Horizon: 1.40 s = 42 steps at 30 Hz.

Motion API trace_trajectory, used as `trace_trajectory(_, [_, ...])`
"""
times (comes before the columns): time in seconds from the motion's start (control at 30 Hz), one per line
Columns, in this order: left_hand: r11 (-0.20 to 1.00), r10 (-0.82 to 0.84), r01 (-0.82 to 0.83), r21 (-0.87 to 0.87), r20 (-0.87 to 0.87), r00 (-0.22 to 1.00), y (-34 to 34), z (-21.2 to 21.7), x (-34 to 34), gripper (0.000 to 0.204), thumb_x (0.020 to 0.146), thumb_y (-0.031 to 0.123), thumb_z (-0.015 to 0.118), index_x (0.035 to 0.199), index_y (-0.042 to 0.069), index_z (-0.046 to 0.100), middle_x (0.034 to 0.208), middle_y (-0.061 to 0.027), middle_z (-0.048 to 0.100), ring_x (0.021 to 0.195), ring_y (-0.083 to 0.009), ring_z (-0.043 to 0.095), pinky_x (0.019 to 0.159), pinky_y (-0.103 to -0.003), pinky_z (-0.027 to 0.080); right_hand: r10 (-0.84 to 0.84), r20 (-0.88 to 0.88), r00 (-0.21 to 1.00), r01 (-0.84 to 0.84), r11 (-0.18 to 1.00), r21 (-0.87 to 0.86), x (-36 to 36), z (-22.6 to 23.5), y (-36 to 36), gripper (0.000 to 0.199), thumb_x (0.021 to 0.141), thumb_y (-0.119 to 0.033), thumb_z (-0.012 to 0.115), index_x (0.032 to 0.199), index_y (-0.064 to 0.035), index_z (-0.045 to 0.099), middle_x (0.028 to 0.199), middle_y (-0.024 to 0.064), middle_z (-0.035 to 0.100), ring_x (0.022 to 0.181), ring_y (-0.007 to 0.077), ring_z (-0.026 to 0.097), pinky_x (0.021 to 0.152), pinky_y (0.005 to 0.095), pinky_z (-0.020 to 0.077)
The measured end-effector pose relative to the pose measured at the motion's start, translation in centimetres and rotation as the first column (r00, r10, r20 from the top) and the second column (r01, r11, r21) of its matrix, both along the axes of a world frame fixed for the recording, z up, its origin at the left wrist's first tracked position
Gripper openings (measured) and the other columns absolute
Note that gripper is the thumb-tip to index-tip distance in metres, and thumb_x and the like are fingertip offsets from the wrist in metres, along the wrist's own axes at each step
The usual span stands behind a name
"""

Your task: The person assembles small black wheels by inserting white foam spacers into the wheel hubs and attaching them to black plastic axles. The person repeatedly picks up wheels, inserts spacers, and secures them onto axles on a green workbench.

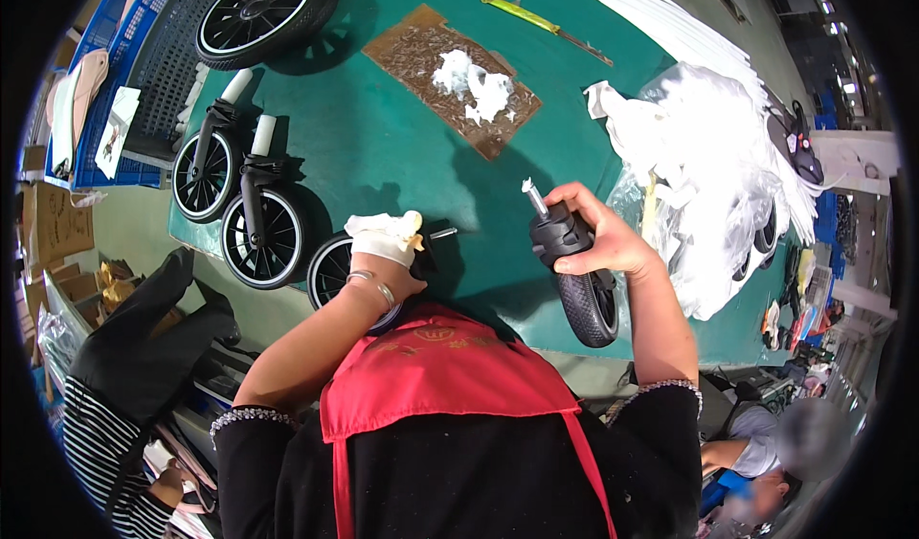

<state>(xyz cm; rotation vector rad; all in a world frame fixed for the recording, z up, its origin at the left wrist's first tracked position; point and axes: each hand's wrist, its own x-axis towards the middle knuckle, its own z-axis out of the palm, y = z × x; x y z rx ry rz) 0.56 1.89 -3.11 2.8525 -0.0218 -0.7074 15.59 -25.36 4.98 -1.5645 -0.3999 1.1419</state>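
My right hand (pixel 613 237) is closed around the black fork of a small caster wheel (pixel 586 309). The fork's metal stem (pixel 536 197) points up and away, with a white smear at its tip. On the left, my left hand (pixel 388 257), partly covered by a white glove or cloth, is closed on a second caster wheel (pixel 328 269). Its metal stem (pixel 443 234) sticks out to the right; my hand hides much of its fork. Two more caster wheels (pixel 204 177) with white sleeves on their stems stand to the left.
White grease (pixel 476 84) lies on a brown board (pixel 407 46) on the green table (pixel 364 108). Beyond it is a yellow-handled knife (pixel 522 12). A large wheel (pixel 268 12) and a grey crate (pixel 168 89) are far left. Plastic-wrapped parts (pixel 704 175) fill the right. Other people are nearby.
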Motion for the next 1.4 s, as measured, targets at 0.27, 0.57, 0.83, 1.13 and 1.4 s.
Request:
trace_trajectory(0.27, [0.984,-0.125,0.118,-0.130,-0.048,0.991,3.9,-1.0,3.0,0.104,0.047,0.070,0.075,0.116,-0.005,0.054,0.111,-0.0203,0.058,0.109,-0.0354,0.054,0.098,-0.038,0.038,-0.094,0.041,0.995,0.093,0.995,0.033,-4.2,-1.6,-0.1,0.075,0.062,-0.021,0.087,0.125,-0.0065,0.048,0.113,0.0067,0.058,0.107,0.0172,0.055,0.098,0.0318,0.0400])
trace_trajectory(0.57, [0.342,-0.212,-0.220,-0.913,-0.304,0.929,4.1,1.6,1.4,0.054,0.067,0.028,0.085,0.109,0.004,0.061,0.098,-0.0030,0.061,0.092,-0.0135,0.055,0.086,-0.029,0.045,0.144,0.568,0.810,0.024,0.961,-0.277,-6.9,0.0,0.8,0.065,0.060,-0.028,0.085,0.114,-0.0126,0.053,0.104,0.0087,0.064,0.096,0.0300,0.062,0.085,0.0385,0.0484])
trace_trajectory(0.83, [0.268,-0.128,-0.296,-0.917,-0.339,0.932,4.1,0.7,-2.0,0.066,0.064,0.028,0.087,0.117,0.003,0.057,0.103,-0.0031,0.059,0.098,-0.0148,0.054,0.090,-0.030,0.043,0.360,0.644,0.675,-0.072,0.901,-0.429,-8.1,1.3,0.7,0.063,0.060,-0.030,0.084,0.114,-0.0152,0.054,0.111,0.0074,0.062,0.105,0.0289,0.059,0.095,0.0424,0.0418])
trace_trajectory(1.13, [0.294,-0.179,-0.240,-0.925,-0.300,0.937,3.4,0.2,-3.1,0.059,0.068,0.020,0.084,0.118,0.001,0.058,0.107,-0.0034,0.060,0.100,-0.0135,0.054,0.091,-0.029,0.043,0.360,0.652,0.667,-0.094,0.909,-0.406,-8.9,0.9,1.1,0.063,0.060,-0.032,0.084,0.114,-0.0157,0.055,0.109,0.0073,0.062,0.102,0.0286,0.060,0.094,0.0416,0.0422])
trace_trajectory(1.4, [0.267,-0.032,-0.274,-0.924,-0.293,0.956,4.0,-1.2,-4.8,0.062,0.069,0.021,0.083,0.121,0.000,0.055,0.108,-0.0028,0.058,0.102,-0.0144,0.052,0.093,-0.030,0.042,0.221,0.472,0.853,-0.104,0.960,-0.261,-9.6,1.2,0.0,0.063,0.061,-0.028,0.084,0.115,-0.0133,0.055,0.103,0.0093,0.065,0.096,0.0303,0.062,0.085,0.0391,0.0482])
